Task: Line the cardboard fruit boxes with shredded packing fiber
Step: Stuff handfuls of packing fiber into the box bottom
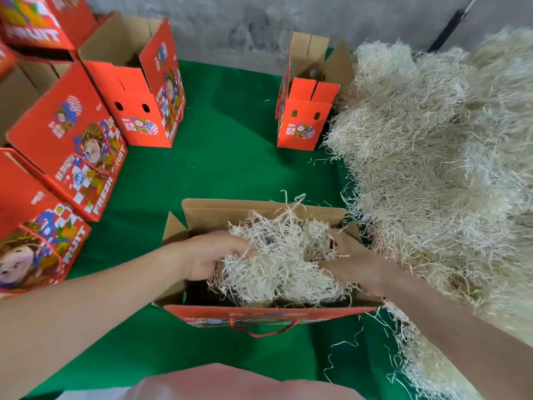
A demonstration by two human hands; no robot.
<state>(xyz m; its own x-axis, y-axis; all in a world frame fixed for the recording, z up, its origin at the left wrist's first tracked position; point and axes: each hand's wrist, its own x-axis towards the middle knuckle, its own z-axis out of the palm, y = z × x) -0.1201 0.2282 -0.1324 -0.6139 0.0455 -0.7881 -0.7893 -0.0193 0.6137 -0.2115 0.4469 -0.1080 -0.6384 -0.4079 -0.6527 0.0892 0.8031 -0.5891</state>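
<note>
One green cloth (230, 157) is lying under everything, one fiber heap (432, 157) is spreading along its right side, at least four red boxes (66, 140) are crowding the left edge, and one far box (305, 122) is standing upright just beside the heap. One open box (219, 209) is sitting in the foreground, one rope handle (259, 332) hanging at its near wall. Two hands are holding one clump (282, 264) in that box's mouth: the left hand (210, 255) is curling its fingers into the clump's left side, and the right hand (354, 264) is gripping its right side, fingertips buried in strands.
</note>
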